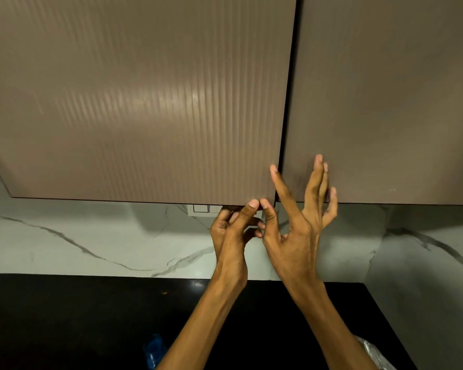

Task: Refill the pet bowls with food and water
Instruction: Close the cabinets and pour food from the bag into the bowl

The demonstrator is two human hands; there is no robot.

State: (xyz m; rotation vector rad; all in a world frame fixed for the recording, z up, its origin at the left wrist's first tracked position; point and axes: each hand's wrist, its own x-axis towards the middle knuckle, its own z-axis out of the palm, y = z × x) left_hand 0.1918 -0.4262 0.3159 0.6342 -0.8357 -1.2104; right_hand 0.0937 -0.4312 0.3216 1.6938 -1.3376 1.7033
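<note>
- Cabinet doors fill the upper view: a ribbed brown left door [145,102] and a smoother right door [385,102], a dark seam between them.
- Left hand [231,233] is up at the ribbed door's bottom corner, fingers curled, thumb tip on the lower edge; whether it truly grips, I cannot tell.
- Right hand [297,222] is spread wide, fingertips lying against the right door's lower corner.
- White marble backsplash [78,236] with grey veins runs below, with a wall switch plate [201,209] peeking from under the cabinet.
- Black countertop [64,316] sits beneath.
- Blue object [153,351] rests on it near the bottom edge; crinkled clear plastic [372,353] shows by the right forearm.
- Pet bowls are nowhere in sight.
</note>
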